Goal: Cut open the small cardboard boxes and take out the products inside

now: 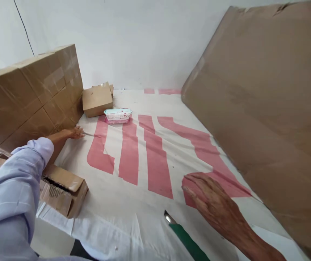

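Observation:
My left hand (76, 132) reaches to the far left of the cloth, beside the stacked cartons, with its fingers at a fold in the cloth. Whether it pinches the fold is too small to tell. My right hand (208, 194) lies on the white cloth with red stripes (155, 159), palm down and fingers stretched out, holding nothing. Left of it, near the front edge, lies a utility knife (186, 239) with a green handle and its blade showing. Beyond my left hand, a pack of wipes (118, 116) sits on the cloth in front of a small cardboard box (97, 99).
A wall of taped cartons (33, 94) stands at the left. One torn, opened small box (64, 190) is at the front left, under my left sleeve. A very large carton (264, 94) leans along the right side. Behind is a white wall (144, 43).

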`<state>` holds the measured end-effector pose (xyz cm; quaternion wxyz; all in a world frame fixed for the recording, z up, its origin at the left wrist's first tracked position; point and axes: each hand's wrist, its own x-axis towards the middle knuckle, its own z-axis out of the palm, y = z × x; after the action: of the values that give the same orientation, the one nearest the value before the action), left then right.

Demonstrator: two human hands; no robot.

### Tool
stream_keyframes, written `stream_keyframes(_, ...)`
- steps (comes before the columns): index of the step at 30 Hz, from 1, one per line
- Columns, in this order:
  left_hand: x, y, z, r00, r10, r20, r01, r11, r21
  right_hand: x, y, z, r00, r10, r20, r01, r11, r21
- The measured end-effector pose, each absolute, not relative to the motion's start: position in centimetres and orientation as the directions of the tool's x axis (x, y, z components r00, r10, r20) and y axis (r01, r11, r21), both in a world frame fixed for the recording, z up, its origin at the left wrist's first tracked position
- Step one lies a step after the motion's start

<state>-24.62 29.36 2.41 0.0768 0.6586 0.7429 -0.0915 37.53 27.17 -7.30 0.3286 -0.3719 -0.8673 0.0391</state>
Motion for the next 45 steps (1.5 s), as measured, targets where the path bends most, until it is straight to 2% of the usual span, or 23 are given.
stream_keyframes(3,-25.4,32.1,-0.7,-0.184,0.945,-0.272,0.983,0.182,-0.032,38.1,27.8,-8.3,-0.503,0.667,0.55,0.622,0.721,-0.305)
stream_keyframes(9,-26.2,34.1,-4.5,-0.241,0.94,-0.242,0.97,0.242,-0.026,38.5,28.8,-8.9,-0.499,0.674,0.545,0.626,0.715,-0.311)
stream_keyframes(13,-25.3,34.2,-4.6,-0.226,0.945,-0.234,0.973,0.228,-0.021,37.3,29.4,-8.4,-0.507,0.691,0.515,0.606,0.711,-0.357)
stream_keyframes(20,-19.9,38.5,-4.9,-0.084,0.981,-0.177,0.996,0.087,0.01,36.7,29.2,-8.5,-0.475,0.744,0.471,0.609,0.664,-0.434)
stream_keyframes(27,-17.6,41.0,-6.0,-0.117,0.984,-0.138,0.993,0.115,-0.025,37.8,29.2,-9.1,-0.451,0.773,0.447,0.602,0.633,-0.486)
stream_keyframes(35,-15.5,41.7,-7.1,-0.024,0.99,-0.14,0.999,0.019,-0.036,37.2,28.8,-8.5,-0.484,0.764,0.427,0.597,0.645,-0.477)
stream_keyframes(45,-14.7,41.0,-7.8,-0.028,0.997,-0.075,0.999,0.027,-0.018,37.6,28.9,-8.0,-0.474,0.802,0.365,0.628,0.598,-0.498)
